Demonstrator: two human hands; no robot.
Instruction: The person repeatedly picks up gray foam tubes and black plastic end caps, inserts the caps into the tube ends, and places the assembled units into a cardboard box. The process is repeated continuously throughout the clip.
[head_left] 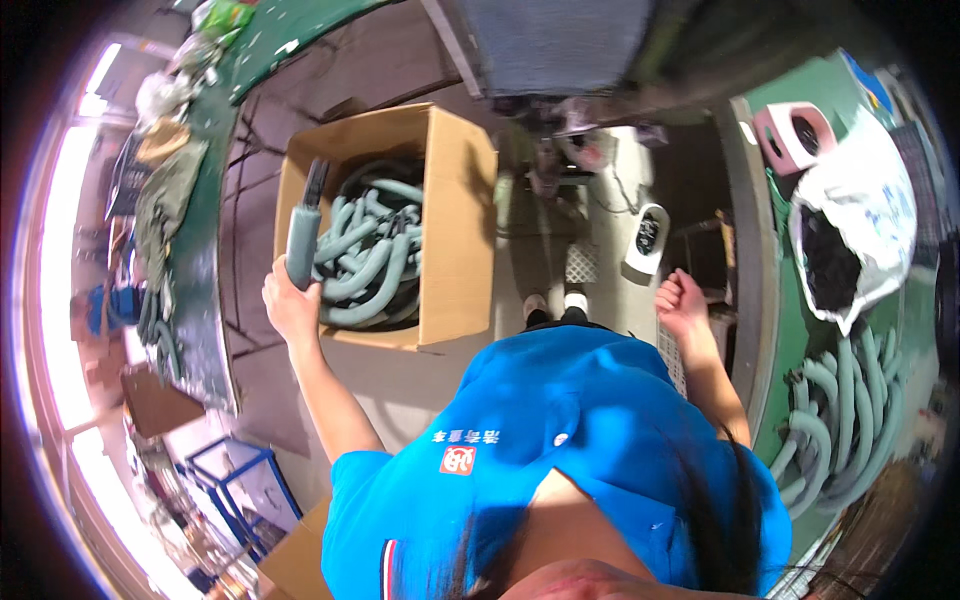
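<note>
My left hand [291, 297] is wrapped round the lower end of a grey-green foam-covered tube [302, 248] with a black tip. The tube stands nearly upright in the picture, at the left side of an open cardboard box [458, 230]. Inside the box lies a heap of curved grey-green foam tubes [365, 270], some with black ends. Away to the right, my right hand [682, 303] hangs with its fingers curled in, beside the right-hand bench; nothing shows in it.
On the right green bench [790, 345] are more curved foam tubes [845, 410], a white plastic bag [870, 205] holding black pieces and a pink-and-white housing [795, 137]. A white housing [645, 240] stands left of this bench. A blue metal frame [240, 480] is at lower left.
</note>
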